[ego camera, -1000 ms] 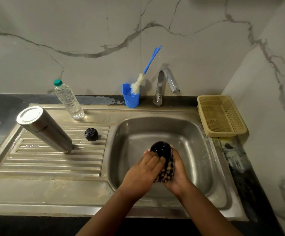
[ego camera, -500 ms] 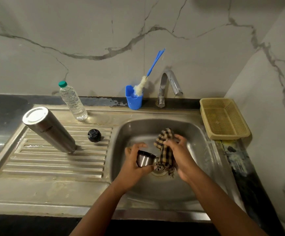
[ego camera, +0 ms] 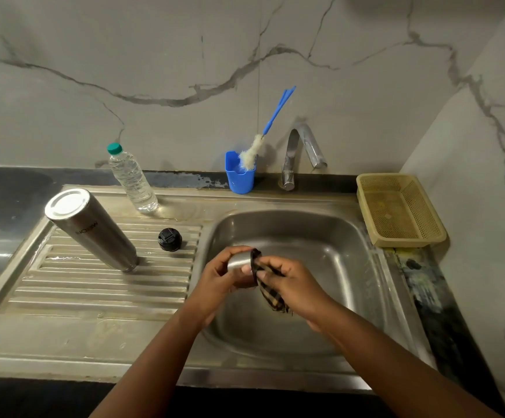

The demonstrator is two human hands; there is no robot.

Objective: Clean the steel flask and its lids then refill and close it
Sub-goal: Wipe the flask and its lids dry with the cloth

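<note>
The sink [ego camera: 351, 267] sits at centre-right of the table [ego camera: 9, 188], its drainboard [ego camera: 100, 285] at 9 o'clock. On the drainboard the flask [ego camera: 94, 230] stands upside down, it seems, with a lid [ego camera: 169, 239] at its 3 o'clock and a bottle [ego camera: 130, 179] at 12. Behind the sink are a cup [ego camera: 240, 178] holding a brush [ego camera: 271, 125], then the tap [ego camera: 301, 152] at its 3 o'clock. A basket [ego camera: 399, 209] lies at the sink's 2 o'clock. Over the basin, the left hand [ego camera: 218, 282] holds a cap [ego camera: 239, 260], the right hand [ego camera: 293, 285] a cloth [ego camera: 271, 294] touching it.

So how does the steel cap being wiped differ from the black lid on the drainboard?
The steel cap is shiny metal, held in the left hand over the sink while the right hand wipes it with a checked cloth. The black lid is dark, smaller-looking and rests untouched.
</note>
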